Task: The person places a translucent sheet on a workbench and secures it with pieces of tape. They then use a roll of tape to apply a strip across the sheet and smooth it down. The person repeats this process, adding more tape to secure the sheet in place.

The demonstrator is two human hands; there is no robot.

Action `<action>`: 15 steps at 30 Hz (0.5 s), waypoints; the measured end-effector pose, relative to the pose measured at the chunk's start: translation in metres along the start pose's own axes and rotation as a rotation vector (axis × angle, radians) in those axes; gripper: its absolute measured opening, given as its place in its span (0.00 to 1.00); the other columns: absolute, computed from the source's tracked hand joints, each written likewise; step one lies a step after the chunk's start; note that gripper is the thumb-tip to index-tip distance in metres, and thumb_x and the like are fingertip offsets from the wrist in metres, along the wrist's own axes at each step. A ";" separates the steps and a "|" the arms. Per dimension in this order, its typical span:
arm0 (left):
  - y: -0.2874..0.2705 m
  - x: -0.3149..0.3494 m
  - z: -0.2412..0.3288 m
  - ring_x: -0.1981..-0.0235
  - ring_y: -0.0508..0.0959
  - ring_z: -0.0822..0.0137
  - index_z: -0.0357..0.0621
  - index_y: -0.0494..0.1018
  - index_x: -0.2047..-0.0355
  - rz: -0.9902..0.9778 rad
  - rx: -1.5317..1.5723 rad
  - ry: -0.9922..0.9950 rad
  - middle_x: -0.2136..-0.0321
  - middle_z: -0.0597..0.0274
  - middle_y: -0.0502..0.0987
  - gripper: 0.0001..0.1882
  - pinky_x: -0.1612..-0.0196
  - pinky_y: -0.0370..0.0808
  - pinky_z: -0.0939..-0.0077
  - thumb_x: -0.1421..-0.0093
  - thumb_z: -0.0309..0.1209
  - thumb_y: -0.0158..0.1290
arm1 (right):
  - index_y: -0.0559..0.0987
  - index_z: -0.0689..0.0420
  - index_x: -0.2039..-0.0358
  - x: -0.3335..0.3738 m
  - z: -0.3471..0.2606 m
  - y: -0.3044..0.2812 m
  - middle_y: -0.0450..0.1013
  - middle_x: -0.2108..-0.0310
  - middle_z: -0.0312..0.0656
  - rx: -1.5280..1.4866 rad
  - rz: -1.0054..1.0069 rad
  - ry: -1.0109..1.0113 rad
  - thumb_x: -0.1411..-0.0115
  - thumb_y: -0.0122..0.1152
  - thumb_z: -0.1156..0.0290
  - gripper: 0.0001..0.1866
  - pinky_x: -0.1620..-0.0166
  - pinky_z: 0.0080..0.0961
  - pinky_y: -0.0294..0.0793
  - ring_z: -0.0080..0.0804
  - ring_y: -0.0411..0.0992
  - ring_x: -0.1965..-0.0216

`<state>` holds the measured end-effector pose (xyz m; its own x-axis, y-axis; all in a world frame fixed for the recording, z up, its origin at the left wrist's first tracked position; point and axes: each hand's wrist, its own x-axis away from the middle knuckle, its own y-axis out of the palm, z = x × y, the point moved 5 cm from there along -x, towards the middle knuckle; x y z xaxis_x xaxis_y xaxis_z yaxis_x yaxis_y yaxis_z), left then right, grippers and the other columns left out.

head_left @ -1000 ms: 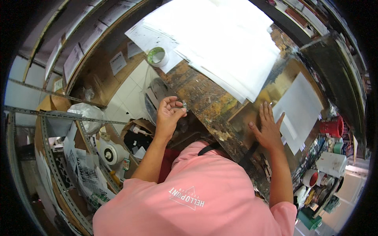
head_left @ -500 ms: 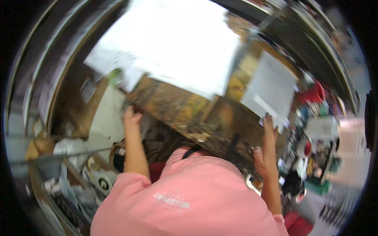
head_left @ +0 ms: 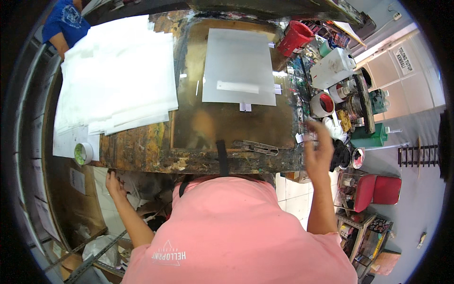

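My left hand (head_left: 116,184) is at the table's front left edge, fingers loosely bent and apart with nothing visible in them. My right hand (head_left: 319,147), smeared by motion, is raised over the table's right end, its fingers stretched out and apparently holding nothing. Between them lies a dark, glossy panel (head_left: 255,125) on the paint-stained table (head_left: 137,146). A pale translucent sheet (head_left: 239,61) rests on the panel, with a whitish strip across its lower part and small tape tabs around it. A metal utility knife (head_left: 257,147) lies near the front edge.
White paper sheets (head_left: 116,75) are piled at left, near a tape roll (head_left: 83,154). A red bucket (head_left: 295,39), a white jerrycan (head_left: 333,68) and paint pots crowd the right end. A person in blue (head_left: 66,23) is far left. Red chairs (head_left: 373,191) are at right.
My view has turned, so the table now sits squarely ahead. My right hand has come off the pale sheet's corner, out to the right. My left hand remains by the table edge.
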<state>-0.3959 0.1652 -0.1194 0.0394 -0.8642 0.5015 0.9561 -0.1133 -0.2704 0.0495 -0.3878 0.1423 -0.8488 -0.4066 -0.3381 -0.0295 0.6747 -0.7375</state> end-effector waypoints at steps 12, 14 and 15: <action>0.168 0.273 0.142 0.47 0.78 0.60 0.38 0.76 0.43 -0.388 -0.331 1.111 0.47 0.53 0.79 0.18 0.39 0.72 0.64 0.30 0.32 0.59 | 0.83 0.58 0.51 0.015 -0.015 0.090 0.77 0.52 0.47 0.098 -0.271 -0.236 0.39 0.68 0.66 0.17 0.44 0.44 0.68 0.48 0.73 0.48; 0.231 0.313 0.142 0.40 0.75 0.48 0.38 0.75 0.40 -0.622 -0.709 1.338 0.41 0.45 0.76 0.25 0.34 0.68 0.55 0.33 0.37 0.62 | 0.83 0.59 0.51 -0.001 -0.012 0.107 0.78 0.52 0.48 0.129 -0.245 -0.205 0.38 0.68 0.64 0.17 0.44 0.45 0.70 0.50 0.74 0.48; 0.255 0.321 0.140 0.35 0.70 0.45 0.37 0.72 0.38 -0.741 -0.703 1.354 0.38 0.43 0.72 0.29 0.31 0.64 0.51 0.33 0.41 0.61 | 0.83 0.59 0.51 -0.008 -0.009 0.118 0.78 0.52 0.49 0.129 -0.237 -0.190 0.38 0.67 0.63 0.18 0.44 0.46 0.71 0.50 0.74 0.48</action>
<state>-0.0984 -0.0724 0.0871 -0.9386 -0.2557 -0.2316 0.3349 -0.5138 -0.7898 0.0478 -0.2994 0.0634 -0.7121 -0.6589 -0.2425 -0.1371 0.4692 -0.8724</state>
